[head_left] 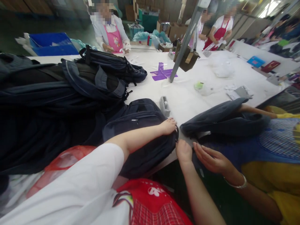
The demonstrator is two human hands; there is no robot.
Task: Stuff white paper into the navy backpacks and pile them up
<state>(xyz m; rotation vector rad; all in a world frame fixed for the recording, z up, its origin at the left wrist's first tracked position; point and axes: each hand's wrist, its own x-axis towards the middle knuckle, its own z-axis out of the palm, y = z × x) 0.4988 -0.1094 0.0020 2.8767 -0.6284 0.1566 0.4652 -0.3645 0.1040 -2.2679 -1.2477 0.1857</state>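
Nearest, a red apron (150, 203) and a white sleeve (89, 175) are seen, with red plastic (58, 164) lying to the left. The right hand (184, 151) is held at the right end of a dark blue bag (140, 125); its fingers are clenched, and the bag's edge is pinched at their tips, though the exact part is too small to be told. The bag is laid on the near side of a white table (145, 90). Over it the left hand (168, 126) is stretched, its fingers bent down at the same end; whether the fabric is grasped or only pressed cannot be told.

Just beside the right hand, a co-worker's hand (212, 159) is held with fingers together, a bracelet (236, 184) worn at the wrist. Behind that hand, a second dark bag (225, 120) is held up at the table's edge by the co-worker's other arm.

To the left, more dark bags (51, 93) are heaped. Beyond the bag, a grey dispenser (164, 106) is placed, then purple tape (161, 73) stuck down by a pole (185, 43). At the far side, a blue crate (53, 43) is seen beside a person in a pink apron (113, 39).
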